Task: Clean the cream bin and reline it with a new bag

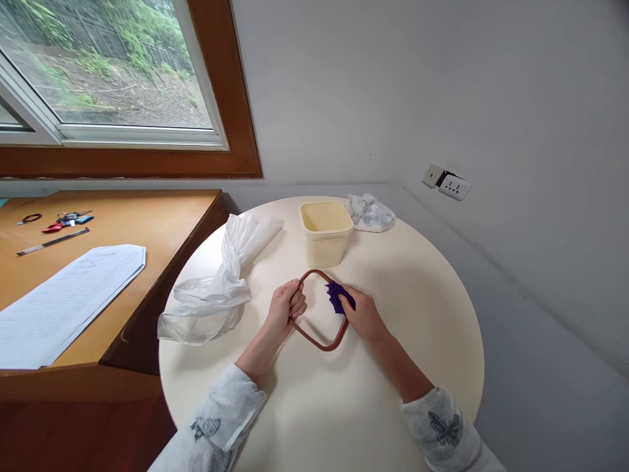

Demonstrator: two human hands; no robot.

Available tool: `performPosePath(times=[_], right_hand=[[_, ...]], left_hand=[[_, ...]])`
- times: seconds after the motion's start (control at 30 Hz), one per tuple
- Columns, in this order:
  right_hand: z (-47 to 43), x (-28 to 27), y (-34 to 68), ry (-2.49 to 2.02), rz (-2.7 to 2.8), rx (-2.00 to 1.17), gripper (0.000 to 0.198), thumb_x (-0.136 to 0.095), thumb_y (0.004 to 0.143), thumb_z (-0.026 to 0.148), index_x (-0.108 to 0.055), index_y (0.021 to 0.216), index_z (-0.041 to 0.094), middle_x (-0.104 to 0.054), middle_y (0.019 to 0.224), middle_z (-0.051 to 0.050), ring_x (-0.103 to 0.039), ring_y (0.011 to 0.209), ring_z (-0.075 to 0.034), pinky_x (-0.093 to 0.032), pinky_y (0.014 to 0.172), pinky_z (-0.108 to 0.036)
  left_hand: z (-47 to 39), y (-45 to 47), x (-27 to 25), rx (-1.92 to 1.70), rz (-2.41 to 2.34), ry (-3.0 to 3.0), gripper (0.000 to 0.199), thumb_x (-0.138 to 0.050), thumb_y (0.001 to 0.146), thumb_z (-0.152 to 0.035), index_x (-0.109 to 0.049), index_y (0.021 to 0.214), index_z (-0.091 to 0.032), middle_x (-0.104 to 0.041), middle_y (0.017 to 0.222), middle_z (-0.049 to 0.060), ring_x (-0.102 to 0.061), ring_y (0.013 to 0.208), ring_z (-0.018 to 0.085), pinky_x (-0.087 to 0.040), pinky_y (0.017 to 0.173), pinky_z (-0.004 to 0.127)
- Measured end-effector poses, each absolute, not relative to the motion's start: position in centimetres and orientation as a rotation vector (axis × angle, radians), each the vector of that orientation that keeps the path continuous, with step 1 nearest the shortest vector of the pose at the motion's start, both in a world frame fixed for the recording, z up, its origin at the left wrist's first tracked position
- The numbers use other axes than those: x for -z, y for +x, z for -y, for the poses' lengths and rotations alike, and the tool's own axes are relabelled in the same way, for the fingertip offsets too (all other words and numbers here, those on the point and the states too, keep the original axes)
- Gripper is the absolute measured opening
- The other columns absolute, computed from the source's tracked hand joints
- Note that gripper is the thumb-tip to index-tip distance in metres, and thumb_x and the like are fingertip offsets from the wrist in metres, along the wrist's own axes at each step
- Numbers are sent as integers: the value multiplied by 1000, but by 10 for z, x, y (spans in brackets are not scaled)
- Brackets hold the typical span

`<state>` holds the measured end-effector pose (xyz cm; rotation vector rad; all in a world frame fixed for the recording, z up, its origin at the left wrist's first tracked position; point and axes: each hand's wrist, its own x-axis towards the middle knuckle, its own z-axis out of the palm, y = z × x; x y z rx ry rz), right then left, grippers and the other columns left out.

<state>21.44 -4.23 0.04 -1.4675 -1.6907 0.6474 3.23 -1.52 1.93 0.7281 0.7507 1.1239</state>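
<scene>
My left hand (289, 301) is closed round the left side of a brown square ring (314, 342) with rounded corners, held tilted above the round table. In my right hand (362, 311) is a dark purple cloth (337, 295), pinched against the ring's right side. The cloth's frayed edge pokes into the ring's opening; the rest is partly hidden by my fingers. Just behind the ring stands a cream plastic bin (325, 246), upright, its top uncovered.
A crumpled clear plastic bag (216, 295) lies on the left of the white round table (417, 341). Another bunched bag (373, 215) sits behind the bin. On the wooden desk (167, 216) are papers (73, 295), keys (71, 218) and a pen (53, 242). A wall socket (455, 187) is at right.
</scene>
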Motion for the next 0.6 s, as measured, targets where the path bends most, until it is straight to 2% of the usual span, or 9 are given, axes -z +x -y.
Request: performPosePath(times=[0.4,0.6], right_hand=[[42,13,197,-1350,1178,-1015,32,-48,81,37,-63,97,12,-68,90,-8,-62,82,-19,-50,73,-29],[49,18,184,-1317,1174,-1062,36,-49,82,40,-61,104,15,-67,98,-8,-61,90,-21,-48,79,-31]], left_hand=[[20,35,-14,-1405,-819,821,28,-54,82,-33,-43,63,-16,-23,43,-10,-20,36,3,-18,36,16],[20,36,-13,-1534,-883,794,30,-51,84,-35,-38,62,-18,-22,46,-10,-21,36,3,-20,37,17]])
